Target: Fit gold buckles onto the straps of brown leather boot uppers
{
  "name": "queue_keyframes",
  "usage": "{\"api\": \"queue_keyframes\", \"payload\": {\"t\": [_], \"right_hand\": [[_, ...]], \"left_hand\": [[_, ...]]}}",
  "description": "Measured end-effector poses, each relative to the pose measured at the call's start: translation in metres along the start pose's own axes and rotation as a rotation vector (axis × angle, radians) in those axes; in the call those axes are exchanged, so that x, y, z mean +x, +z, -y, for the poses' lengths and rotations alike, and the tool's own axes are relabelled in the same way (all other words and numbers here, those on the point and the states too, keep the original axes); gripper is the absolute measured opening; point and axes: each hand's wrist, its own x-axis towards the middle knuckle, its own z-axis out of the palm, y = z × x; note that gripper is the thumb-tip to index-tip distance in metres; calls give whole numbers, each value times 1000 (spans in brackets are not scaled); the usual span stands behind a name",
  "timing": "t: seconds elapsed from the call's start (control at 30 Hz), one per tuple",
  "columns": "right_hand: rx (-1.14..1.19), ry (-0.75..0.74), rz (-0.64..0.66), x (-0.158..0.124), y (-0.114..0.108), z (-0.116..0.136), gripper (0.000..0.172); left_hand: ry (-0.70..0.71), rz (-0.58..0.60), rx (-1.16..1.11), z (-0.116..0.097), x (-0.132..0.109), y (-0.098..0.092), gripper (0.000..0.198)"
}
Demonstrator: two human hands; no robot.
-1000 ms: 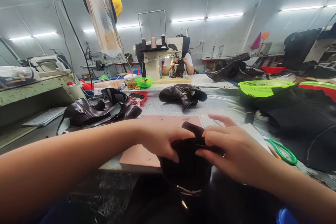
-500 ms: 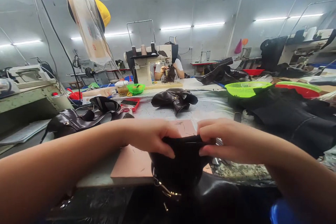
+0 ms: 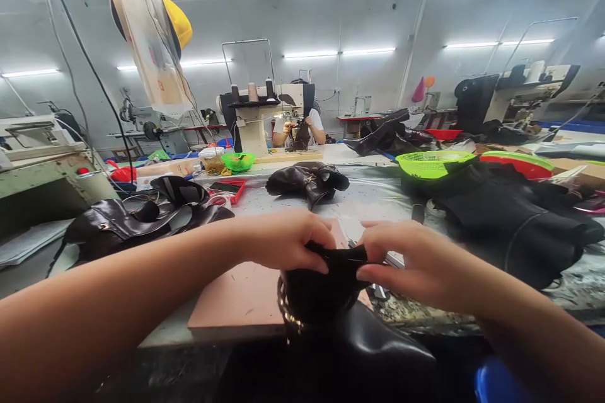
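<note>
A black leather boot upper stands in front of me at the table's near edge, a gold chain round its left side. My left hand pinches the left part of its top edge between thumb and fingers. On the opposite side, my right hand grips the same edge, thumb toward me. The glossy toe part spreads out to the lower right. Behind the boot upper lies a pink board, partly covered by it and by my hands.
Dark boot uppers lie at left, and another boot upper lies mid-table. Black material is heaped at right beside a green basket. Across the table, a person works at a sewing machine. A red tray sits left of centre.
My view has shifted slightly to the right. Both hands still grip the boot upper's top edge, now closer together, and the boot upper has turned a little, showing less of the chain.
</note>
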Motion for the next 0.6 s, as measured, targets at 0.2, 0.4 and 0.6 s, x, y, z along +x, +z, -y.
{"api": "queue_keyframes", "payload": {"t": [0.2, 0.4, 0.6], "right_hand": [[-60, -47, -302, 5, 19, 17, 20], [362, -5, -226, 3, 29, 0, 10], [475, -39, 51, 2, 39, -14, 14]], "left_hand": [[11, 54, 25, -9, 3, 0, 29], [9, -244, -60, -5, 1, 12, 12], [-52, -329, -356, 9, -11, 39, 7]]}}
